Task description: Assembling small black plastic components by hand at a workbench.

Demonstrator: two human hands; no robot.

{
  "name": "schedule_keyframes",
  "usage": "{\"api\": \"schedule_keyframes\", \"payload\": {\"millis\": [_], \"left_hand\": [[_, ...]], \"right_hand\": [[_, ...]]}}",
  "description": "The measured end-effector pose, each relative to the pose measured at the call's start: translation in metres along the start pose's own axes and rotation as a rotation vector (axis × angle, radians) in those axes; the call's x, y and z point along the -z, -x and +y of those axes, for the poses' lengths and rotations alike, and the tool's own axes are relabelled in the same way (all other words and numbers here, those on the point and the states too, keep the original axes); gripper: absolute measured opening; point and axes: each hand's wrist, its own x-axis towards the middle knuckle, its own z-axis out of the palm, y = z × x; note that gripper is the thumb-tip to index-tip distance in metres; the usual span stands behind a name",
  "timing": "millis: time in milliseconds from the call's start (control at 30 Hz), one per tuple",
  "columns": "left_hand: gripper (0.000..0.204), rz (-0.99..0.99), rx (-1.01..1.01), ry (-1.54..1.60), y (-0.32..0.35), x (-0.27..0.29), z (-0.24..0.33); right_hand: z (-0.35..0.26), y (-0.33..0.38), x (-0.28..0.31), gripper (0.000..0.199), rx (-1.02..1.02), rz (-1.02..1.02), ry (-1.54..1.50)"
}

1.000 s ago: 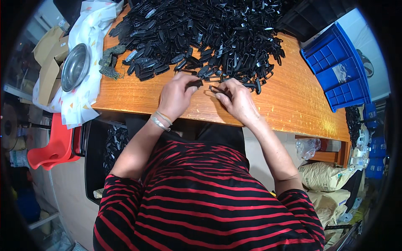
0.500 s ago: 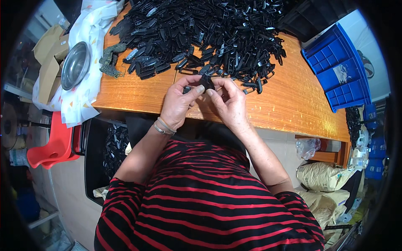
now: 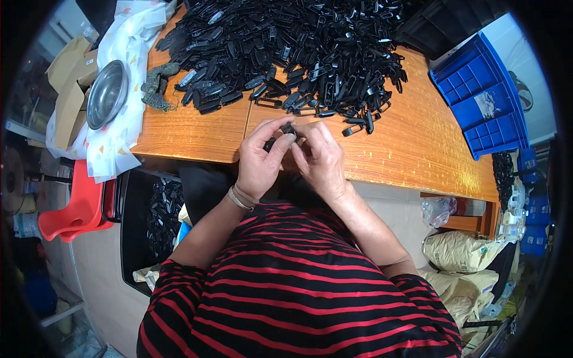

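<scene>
Over the front edge of the wooden table (image 3: 412,146), my two hands meet around a small black plastic part (image 3: 287,128). My left hand (image 3: 258,161) pinches it between thumb and forefinger; another dark piece (image 3: 269,144) shows inside the curled fingers. My right hand (image 3: 322,160) is closed at the part's right side, its fingertips bent against it and partly hidden. Just beyond my hands spreads a big heap of black plastic clip-like parts (image 3: 286,59), some with oblong openings. A few loose parts (image 3: 352,129) lie at its near edge.
A metal bowl (image 3: 107,95) sits on patterned sheeting at left, beside a dark crumpled cloth (image 3: 156,86). A blue compartment tray (image 3: 482,98) leans at the right. Below left are a red chair (image 3: 77,206) and a black bin (image 3: 126,250) of parts; paper sacks (image 3: 459,252) stand lower right.
Both hands have drawn slightly nearer my body, away from the heap. The black part is now turned and more covered by the fingers, and the right hand's fingers are more curled.
</scene>
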Motion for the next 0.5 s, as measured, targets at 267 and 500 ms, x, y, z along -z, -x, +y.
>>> {"api": "schedule_keyframes", "payload": {"millis": [267, 500], "left_hand": [[0.032, -0.258, 0.274, 0.401, -0.001, 0.013, 0.015], [0.031, -0.198, 0.508, 0.402, 0.011, 0.050, 0.022]], "right_hand": [[-0.011, 0.013, -0.016, 0.054, -0.072, -0.089, -0.162], [-0.039, 0.009, -0.028, 0.052, -0.314, -0.393, -0.251]]}}
